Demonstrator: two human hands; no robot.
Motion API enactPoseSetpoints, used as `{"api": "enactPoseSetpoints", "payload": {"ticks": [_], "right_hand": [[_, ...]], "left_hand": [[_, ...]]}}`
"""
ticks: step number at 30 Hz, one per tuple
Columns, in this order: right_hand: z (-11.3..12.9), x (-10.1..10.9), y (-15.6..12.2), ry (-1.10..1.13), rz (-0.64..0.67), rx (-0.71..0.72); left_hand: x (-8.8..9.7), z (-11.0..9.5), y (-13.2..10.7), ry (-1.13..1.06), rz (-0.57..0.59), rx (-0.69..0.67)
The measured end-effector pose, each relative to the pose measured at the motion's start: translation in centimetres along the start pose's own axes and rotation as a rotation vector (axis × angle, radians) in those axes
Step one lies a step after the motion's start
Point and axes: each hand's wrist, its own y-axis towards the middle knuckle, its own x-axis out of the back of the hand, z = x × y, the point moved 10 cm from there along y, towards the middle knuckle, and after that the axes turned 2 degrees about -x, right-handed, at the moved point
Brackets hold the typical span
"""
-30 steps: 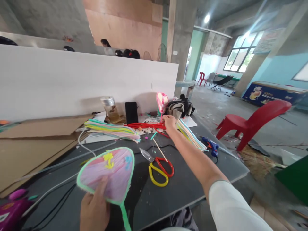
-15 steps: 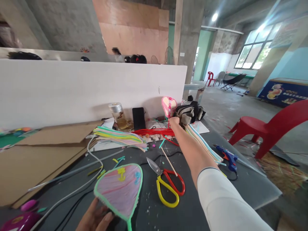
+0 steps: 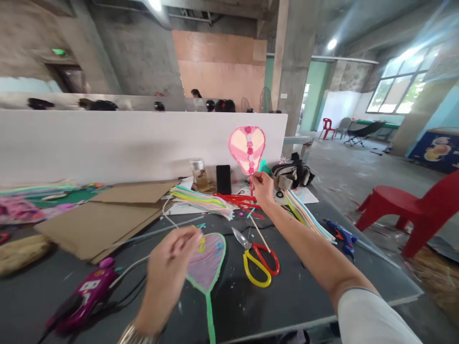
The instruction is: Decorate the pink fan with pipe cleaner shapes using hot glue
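My right hand (image 3: 262, 188) is closed on the handle of a small pink fan (image 3: 247, 148) with a line of pink flowers, held upright above the dark table (image 3: 304, 282). My left hand (image 3: 168, 272) hovers blurred over a second fan (image 3: 207, 260), pink with a green rim and green handle, which lies flat on the table. Its fingers look loosely spread and seem to hold nothing. Red-and-yellow scissors (image 3: 258, 258) and a thin wooden stick (image 3: 259, 232) lie between the two hands.
Bundles of coloured pipe cleaners (image 3: 202, 199) and red ones (image 3: 238, 198) lie at the back, near a jar (image 3: 198, 174), a phone (image 3: 224, 179) and a bag (image 3: 292, 174). Cardboard (image 3: 100, 220), purple glue gun (image 3: 84, 296) left; blue glue gun (image 3: 340, 235), red chair (image 3: 409, 210) right.
My right hand has lifted the small pink fan from the back of the table. My left hand has let go of the green-rimmed fan, which now lies on the table.
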Motion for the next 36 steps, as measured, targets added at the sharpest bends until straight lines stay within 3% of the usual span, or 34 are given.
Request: {"api": "enactPoseSetpoints", "payload": {"ticks": [2, 5, 8, 11, 13, 18, 20, 27, 36], "right_hand": [[2.2, -0.9, -3.8, -0.028, 0.062, 0.088], [3.6, -2.2, -9.6, -0.057, 0.181, 0.156], [3.7, -2.9, -14.2, -0.112, 0.275, 0.212], [3.6, -2.7, -16.7, -0.236, 0.292, 0.272], [4.4, -2.2, -17.4, -0.274, 0.244, 0.337], [8.2, -2.1, -19.3, -0.31, 0.147, 0.697], [8.3, -2.6, -19.7, -0.338, 0.165, 0.727], [7.5, -3.1, -19.9, -0.273, 0.217, 0.641], [5.3, -3.2, -18.2, 0.012, 0.336, 0.372]], "left_hand": [[-3.6, -1.2, 1.2, -0.194, 0.042, -0.001], [-6.8, -1.4, 2.0, -0.499, 0.038, 0.05], [-6.7, -0.2, 1.5, -0.722, -0.081, 0.081], [-5.8, 1.4, 0.4, -0.738, -0.13, 0.14], [-5.3, 2.2, -0.1, -0.717, -0.139, 0.176], [-5.3, 2.4, -0.7, -0.726, -0.097, 0.198], [-5.7, 2.2, -1.0, -0.748, -0.061, 0.193], [-5.7, 2.3, -1.8, -0.765, -0.038, 0.186], [-6.1, 2.8, -2.0, -0.717, 0.005, 0.182]]}}
